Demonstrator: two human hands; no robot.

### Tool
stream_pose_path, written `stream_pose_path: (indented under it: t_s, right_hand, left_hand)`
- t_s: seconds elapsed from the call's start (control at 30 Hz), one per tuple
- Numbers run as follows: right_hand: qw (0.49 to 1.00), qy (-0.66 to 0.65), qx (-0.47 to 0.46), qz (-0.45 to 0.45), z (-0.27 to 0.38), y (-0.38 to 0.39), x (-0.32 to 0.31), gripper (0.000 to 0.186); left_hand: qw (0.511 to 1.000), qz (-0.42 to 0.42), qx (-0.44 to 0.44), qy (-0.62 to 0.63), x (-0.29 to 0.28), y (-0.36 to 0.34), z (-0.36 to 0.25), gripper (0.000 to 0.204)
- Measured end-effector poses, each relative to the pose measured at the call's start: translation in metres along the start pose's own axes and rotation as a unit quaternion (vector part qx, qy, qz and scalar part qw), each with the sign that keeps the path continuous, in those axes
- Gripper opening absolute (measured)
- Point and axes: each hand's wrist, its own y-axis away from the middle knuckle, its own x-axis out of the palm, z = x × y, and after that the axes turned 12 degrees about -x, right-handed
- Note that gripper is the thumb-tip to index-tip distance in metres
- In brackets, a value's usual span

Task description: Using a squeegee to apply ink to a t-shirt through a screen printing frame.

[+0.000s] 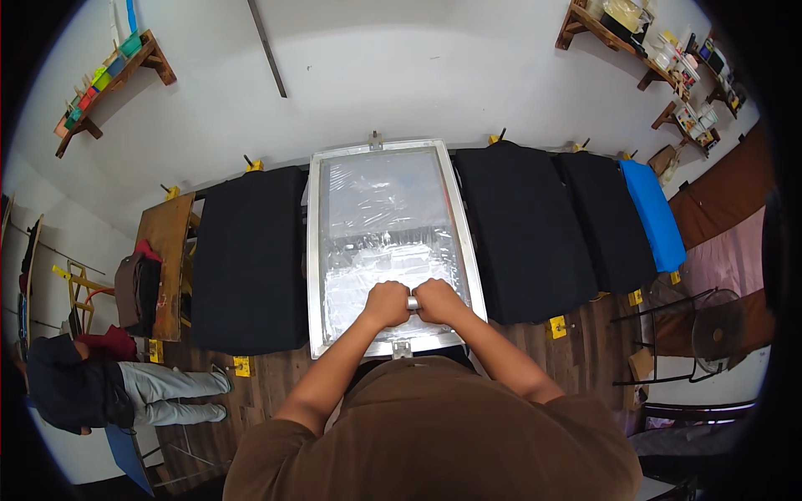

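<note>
A metal-framed printing screen (314, 250) with a shiny taped mesh lies flat on the long table in front of me. My left hand (386, 302) and my right hand (439, 301) sit side by side near the screen's front edge, both closed around a metal squeegee handle (413, 304). Only a short silver piece of that handle shows between the fists; the blade is hidden under my hands.
Black garments (251, 259) (522, 234) lie on pallets on both sides of the screen, with a blue one (656, 213) at far right. Yellow clamps (557, 326) line the table edge. A person (92, 388) sits at left. Wall shelves (109, 79) hold jars. A fan (717, 330) stands right.
</note>
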Motion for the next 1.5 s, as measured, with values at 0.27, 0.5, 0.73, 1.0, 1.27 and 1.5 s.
stream_pose_path:
  t_s: [0.27,0.5,0.73,1.0,1.27,1.5]
  right_hand:
    - [0.999,-0.030,-0.021,0.017,0.022,0.035,0.012,0.016]
    - [0.999,-0.026,-0.028,0.027,-0.016,-0.005,-0.014,0.032]
    - [0.998,0.023,-0.028,-0.055,-0.018,-0.014,-0.002,0.019]
    - [0.998,-0.023,-0.060,0.003,0.033,0.041,0.012,0.021]
    - [0.998,0.005,-0.056,-0.009,-0.035,-0.034,-0.030,0.021]
    - [0.998,-0.010,-0.057,-0.024,-0.059,-0.052,-0.018,0.016]
  left_hand:
    - [0.999,0.044,-0.005,0.021,0.006,0.044,-0.013,0.019]
    - [0.993,0.105,-0.028,-0.046,-0.021,-0.018,-0.012,0.035]
    - [0.997,-0.079,0.012,-0.015,-0.001,-0.015,-0.002,0.022]
    - [1.000,0.018,0.005,0.004,0.007,0.054,-0.011,0.019]
    - [0.998,0.034,-0.042,-0.021,-0.039,-0.037,-0.005,0.028]
    - [0.996,0.040,-0.047,-0.060,-0.023,-0.063,0.007,0.032]
